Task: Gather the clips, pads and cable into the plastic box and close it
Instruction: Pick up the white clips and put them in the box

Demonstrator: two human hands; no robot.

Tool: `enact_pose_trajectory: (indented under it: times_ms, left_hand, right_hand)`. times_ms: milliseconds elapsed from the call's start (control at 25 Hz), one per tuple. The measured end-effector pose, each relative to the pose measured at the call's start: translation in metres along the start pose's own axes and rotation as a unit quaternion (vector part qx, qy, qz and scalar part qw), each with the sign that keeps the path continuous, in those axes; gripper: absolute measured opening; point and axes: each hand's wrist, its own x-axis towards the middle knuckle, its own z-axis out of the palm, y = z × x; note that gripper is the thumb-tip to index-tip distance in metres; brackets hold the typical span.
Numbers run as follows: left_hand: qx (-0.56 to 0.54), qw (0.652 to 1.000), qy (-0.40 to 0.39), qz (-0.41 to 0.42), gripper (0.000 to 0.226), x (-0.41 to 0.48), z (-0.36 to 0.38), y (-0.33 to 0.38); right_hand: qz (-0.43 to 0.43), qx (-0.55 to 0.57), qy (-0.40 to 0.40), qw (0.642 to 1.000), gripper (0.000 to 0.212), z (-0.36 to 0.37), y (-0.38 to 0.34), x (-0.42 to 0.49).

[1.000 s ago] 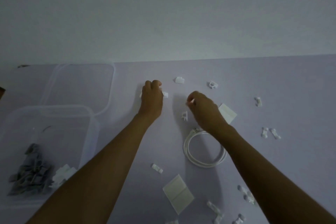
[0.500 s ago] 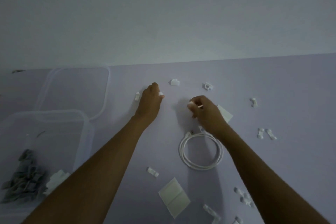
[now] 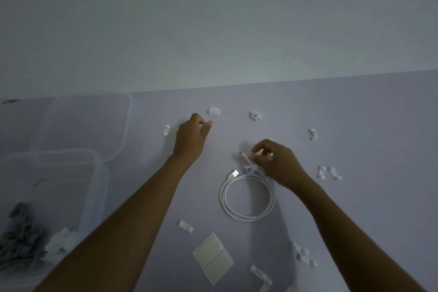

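Mid-gathering, with much still loose on the worktop (image 3: 355,106). Left hand (image 3: 190,137) stretched to the far side, fingers (image 3: 208,123) pinched loosely together just short of a small white clip (image 3: 214,111); whether anything is already held there cannot be told. Another clip (image 3: 166,130) lying just left of that hand. Right hand (image 3: 277,161) curled at the top of the coiled white cable (image 3: 247,197), fingers closed around small pale pieces, probably clips, and touching or nearly touching the cable's end by a clip (image 3: 250,169) that rests on the coil.

Plastic box (image 3: 94,173) at the near left, open, already holding a heap of grey clips (image 3: 19,237) and some white ones (image 3: 60,243). Clear lid (image 3: 123,125) flat on the worktop behind it. Cable still outside the box, lying flat in the middle. One pale adhesive pad (image 3: 213,257) near the bottom, more clips scattered to the right (image 3: 312,134) (image 3: 329,172) and along the near edge (image 3: 303,256).

Step in hand, judging by the poses: picking up far clips with both hands. Next move likely calls for pinching the far clip, then carrying both handfuls left to drop over the open box. Cable best lifted as a whole coil so it does not unwind. Pad flat and thin, so probably needs a fingernail under an edge. Lid last.
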Motion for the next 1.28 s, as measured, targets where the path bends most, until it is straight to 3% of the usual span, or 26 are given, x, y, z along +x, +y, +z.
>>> enact_pose_trajectory:
  times_ms: [40, 120, 240, 400, 640, 680, 720, 760, 800, 840, 880, 960, 1160, 1240, 1280]
  left_hand:
    - [-0.007, 1.000, 0.001, -0.008, 0.028, 0.001, 0.000, 0.001]
    - [-0.012, 1.000, 0.003, -0.012, 0.020, 0.005, 0.000, 0.004]
    - [0.034, 0.999, 0.008, 0.006, 0.013, 0.016, 0.000, 0.016]
    - [0.089, 0.993, 0.011, 0.073, 0.020, 0.039, 0.002, 0.023]
    - [0.161, 0.981, -0.030, 0.107, 0.027, 0.060, 0.017, 0.035]
    - [0.168, 0.980, -0.036, 0.100, 0.028, 0.062, 0.020, 0.035]
    - [0.173, 0.980, -0.044, 0.094, 0.029, 0.063, 0.023, 0.034]
    - [0.174, 0.979, -0.051, 0.090, 0.028, 0.064, 0.026, 0.032]
    - [0.169, 0.980, -0.056, 0.087, 0.026, 0.064, 0.028, 0.030]
    - [0.160, 0.982, -0.057, 0.084, 0.022, 0.063, 0.030, 0.028]
    - [0.150, 0.984, -0.055, 0.080, 0.019, 0.062, 0.032, 0.027]
    - [0.133, 0.987, -0.052, 0.074, 0.016, 0.061, 0.035, 0.028]
    - [0.087, 0.994, -0.058, 0.039, 0.015, 0.060, 0.032, 0.029]
    - [0.052, 0.998, -0.038, 0.016, 0.020, 0.057, 0.029, 0.032]
    - [0.033, 0.999, -0.024, 0.010, 0.023, 0.055, 0.027, 0.033]
  right_hand:
    - [-0.047, -0.113, -0.020, 0.992, 0.020, 0.003, 0.000, 0.000]
    - [-0.079, -0.204, -0.082, 0.972, 0.028, 0.007, 0.002, 0.000]
    - [-0.096, -0.240, -0.107, 0.960, 0.028, 0.012, 0.003, 0.001]
    - [-0.113, -0.294, -0.115, 0.942, 0.027, 0.016, 0.005, 0.009]
    - [-0.306, -0.438, -0.124, 0.836, 0.014, 0.019, 0.019, 0.022]
    - [-0.333, -0.422, -0.085, 0.839, 0.015, 0.015, 0.020, 0.024]
    - [-0.305, -0.328, -0.048, 0.893, 0.018, 0.010, 0.017, 0.023]
    - [-0.215, -0.187, -0.016, 0.958, 0.020, 0.002, 0.011, 0.021]
    - [-0.087, 0.013, -0.035, 0.996, 0.022, -0.004, 0.008, 0.023]
    - [0.015, 0.218, -0.064, 0.974, 0.022, -0.009, 0.007, 0.024]
    - [0.080, 0.372, -0.067, 0.923, 0.020, -0.014, 0.006, 0.027]
    - [0.134, 0.545, -0.065, 0.825, 0.015, -0.024, 0.005, 0.035]
    - [0.138, 0.705, -0.062, 0.693, 0.014, -0.035, -0.001, 0.061]
    - [0.168, 0.708, -0.004, 0.686, 0.018, -0.037, -0.001, 0.074]
    - [0.191, 0.674, 0.025, 0.713, 0.019, -0.037, -0.003, 0.080]
